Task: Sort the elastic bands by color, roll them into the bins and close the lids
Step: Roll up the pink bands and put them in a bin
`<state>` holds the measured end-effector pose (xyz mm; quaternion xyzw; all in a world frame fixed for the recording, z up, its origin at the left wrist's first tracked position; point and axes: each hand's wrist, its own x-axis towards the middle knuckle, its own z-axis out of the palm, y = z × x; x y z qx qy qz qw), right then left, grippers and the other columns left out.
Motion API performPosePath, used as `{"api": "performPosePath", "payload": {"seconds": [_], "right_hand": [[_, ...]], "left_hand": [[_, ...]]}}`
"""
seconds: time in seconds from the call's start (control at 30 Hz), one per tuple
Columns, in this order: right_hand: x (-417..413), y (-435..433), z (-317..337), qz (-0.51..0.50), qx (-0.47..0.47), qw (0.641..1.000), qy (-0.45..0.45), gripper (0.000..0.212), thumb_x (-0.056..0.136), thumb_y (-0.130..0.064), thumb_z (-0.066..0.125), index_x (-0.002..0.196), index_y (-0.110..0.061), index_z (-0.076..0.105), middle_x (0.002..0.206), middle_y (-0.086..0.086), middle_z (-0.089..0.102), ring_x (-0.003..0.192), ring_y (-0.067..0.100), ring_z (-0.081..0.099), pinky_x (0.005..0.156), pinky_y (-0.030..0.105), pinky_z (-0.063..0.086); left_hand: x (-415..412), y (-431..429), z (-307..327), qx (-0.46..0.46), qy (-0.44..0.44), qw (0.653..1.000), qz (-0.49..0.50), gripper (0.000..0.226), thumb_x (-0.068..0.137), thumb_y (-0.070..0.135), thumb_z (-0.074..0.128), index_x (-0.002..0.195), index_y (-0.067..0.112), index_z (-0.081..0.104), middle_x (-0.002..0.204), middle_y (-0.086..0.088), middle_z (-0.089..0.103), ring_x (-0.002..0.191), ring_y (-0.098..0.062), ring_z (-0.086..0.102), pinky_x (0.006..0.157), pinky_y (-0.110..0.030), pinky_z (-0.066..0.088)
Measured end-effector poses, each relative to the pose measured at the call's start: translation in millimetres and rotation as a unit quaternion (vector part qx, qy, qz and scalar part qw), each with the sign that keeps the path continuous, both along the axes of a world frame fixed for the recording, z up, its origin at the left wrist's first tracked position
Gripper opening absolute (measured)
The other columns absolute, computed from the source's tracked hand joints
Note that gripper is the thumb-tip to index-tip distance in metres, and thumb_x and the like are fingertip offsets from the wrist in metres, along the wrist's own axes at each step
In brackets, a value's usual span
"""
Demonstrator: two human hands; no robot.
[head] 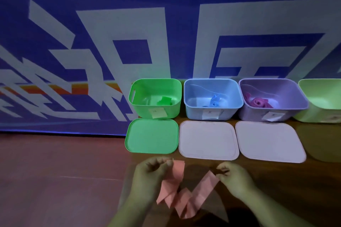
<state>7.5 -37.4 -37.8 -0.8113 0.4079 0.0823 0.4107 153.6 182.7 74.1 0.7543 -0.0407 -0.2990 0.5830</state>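
Both hands work nearest the camera: the left hand [149,173] pinches one end of a pink elastic band [181,194] between fingertips and thumb, and the right hand [233,178] pinches the other end. The band sags between them in loose zigzag folds, hanging low over the dark tabletop [276,180].

Just beyond the hands lie three lids flat on the table in a row: a green lid [151,135] on the left, then a white lid [207,140] and a second white lid [269,142], edges nearly touching.

Behind each lid stands an open bin. The green bin [156,97] holds a green band [164,101], the blue bin [212,98] a rolled blue band [215,101], and the purple bin [273,98] a rolled magenta band [258,102]. Each of these three bins carries a paper label on its front wall. A pale green bin [321,99] is cut off by the right edge.

Farthest back hangs a blue banner [129,33] with large white lettering.
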Motion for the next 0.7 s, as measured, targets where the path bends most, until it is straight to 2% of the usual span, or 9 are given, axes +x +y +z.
{"api": "performPosePath", "payload": {"seconds": [0.13,0.2,0.27,0.33,0.43,0.53,0.63,0.7], "right_hand": [[2.2,7.7,-28.3,0.010,0.000,0.999,0.038,0.027,0.080,-0.012,0.072,0.104,-0.025,0.069,0.095,-0.013,0.067,0.087,0.008,0.065,0.082,0.022,0.051],[2.5,12.2,-31.9,0.021,-0.012,0.999,0.042,0.023,0.082,-0.014,0.070,0.098,-0.029,0.068,0.088,-0.015,0.066,0.080,0.004,0.062,0.072,0.016,0.049],[3.7,14.9,-32.0,0.017,-0.028,0.998,0.046,0.018,0.083,-0.015,0.069,0.092,-0.030,0.066,0.082,-0.014,0.067,0.075,0.001,0.061,0.063,0.008,0.041],[4.8,15.6,-34.4,-0.003,-0.023,0.999,0.031,0.020,0.081,-0.011,0.071,0.083,-0.031,0.067,0.078,-0.014,0.069,0.073,0.000,0.063,0.064,0.011,0.044],[5.6,14.2,-32.8,-0.025,-0.018,1.000,-0.005,0.028,0.077,-0.007,0.074,0.069,-0.034,0.067,0.073,-0.019,0.071,0.071,-0.006,0.065,0.067,0.015,0.050],[7.3,10.6,-12.2,-0.031,-0.014,0.998,-0.059,0.024,0.076,-0.006,0.076,0.069,-0.029,0.072,0.073,-0.023,0.071,0.074,-0.005,0.066,0.072,0.016,0.052],[8.3,7.0,22.3,-0.011,0.010,0.995,-0.102,0.024,0.078,-0.004,0.074,0.070,-0.027,0.074,0.076,-0.015,0.072,0.076,0.000,0.068,0.075,0.018,0.053],[7.6,5.2,47.6,0.018,0.005,0.992,-0.127,0.022,0.079,-0.004,0.074,0.072,-0.026,0.074,0.081,-0.011,0.071,0.078,-0.001,0.067,0.072,0.013,0.050]], "left_hand": [[9.9,-7.0,-15.2,0.007,0.019,1.000,0.012,0.015,0.085,0.001,0.071,0.077,0.012,0.078,0.074,-0.008,0.075,0.068,-0.015,0.063,0.069,-0.034,0.052],[13.3,-11.6,-20.7,0.013,0.028,0.999,0.012,0.015,0.085,-0.001,0.071,0.076,0.010,0.077,0.071,-0.006,0.074,0.067,-0.014,0.062,0.068,-0.032,0.052],[14.3,-15.4,-22.9,0.014,0.039,0.999,0.013,0.013,0.085,-0.004,0.069,0.076,0.004,0.075,0.067,-0.004,0.072,0.062,-0.011,0.061,0.060,-0.022,0.052],[14.6,-18.7,-22.7,0.012,0.045,0.999,0.015,0.011,0.084,-0.005,0.069,0.078,0.002,0.075,0.066,-0.005,0.072,0.062,-0.012,0.062,0.060,-0.022,0.053],[17.2,-20.9,-24.9,0.011,0.044,0.999,0.020,0.015,0.084,-0.004,0.070,0.074,0.005,0.076,0.070,-0.006,0.073,0.066,-0.014,0.063,0.069,-0.031,0.053],[18.1,-20.7,-23.1,-0.005,0.047,0.999,0.026,0.017,0.084,-0.004,0.069,0.073,0.006,0.076,0.071,-0.010,0.073,0.067,-0.018,0.062,0.071,-0.036,0.052],[16.1,-22.0,-12.9,-0.027,0.026,0.999,0.011,0.012,0.085,-0.002,0.068,0.078,0.003,0.076,0.074,-0.013,0.073,0.070,-0.020,0.062,0.069,-0.032,0.051],[14.4,-22.5,-3.9,-0.038,0.006,0.999,0.013,0.010,0.085,-0.001,0.069,0.080,0.003,0.076,0.077,-0.015,0.074,0.071,-0.019,0.065,0.071,-0.033,0.052]]}}
